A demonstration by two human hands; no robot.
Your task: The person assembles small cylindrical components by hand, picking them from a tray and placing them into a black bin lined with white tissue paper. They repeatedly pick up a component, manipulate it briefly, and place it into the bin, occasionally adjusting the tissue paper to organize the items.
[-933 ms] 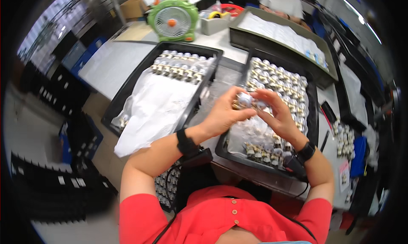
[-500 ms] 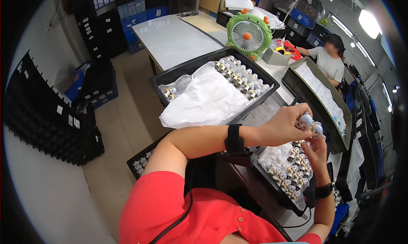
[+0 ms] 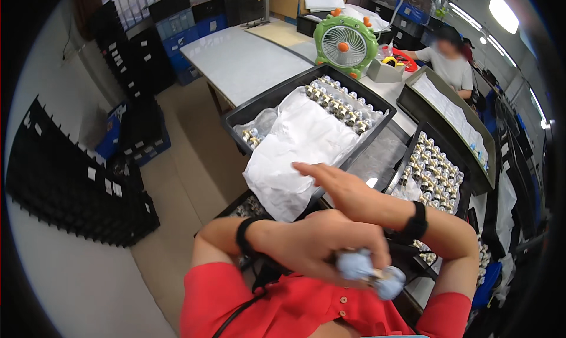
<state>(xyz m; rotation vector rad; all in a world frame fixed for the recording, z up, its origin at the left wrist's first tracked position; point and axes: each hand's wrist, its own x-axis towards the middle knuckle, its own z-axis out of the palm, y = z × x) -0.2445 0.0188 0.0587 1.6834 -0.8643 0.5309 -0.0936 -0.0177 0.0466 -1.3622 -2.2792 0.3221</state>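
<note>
a: head view first. what's the left hand (image 3: 321, 249) doing?

b: it's drawn in close to the red shirt (image 3: 295, 305), fingers curled tight around a pale bluish, blurred small part (image 3: 368, 273).

a: and the right hand (image 3: 342, 188)?

b: flat and loose, fingers stretched out, gripping nothing. it crosses above the left forearm and hovers by the edge of the white crumpled sheet (image 3: 300, 143).

a: where does that sheet lie?

b: in the black tray (image 3: 259, 105), partly covering rows of small metal parts (image 3: 339, 105). a second tray of parts (image 3: 433, 170) sits to the right.

a: anything further back?

b: a green fan (image 3: 345, 43) on the table, and another person (image 3: 451, 58) seated beyond it.
</note>
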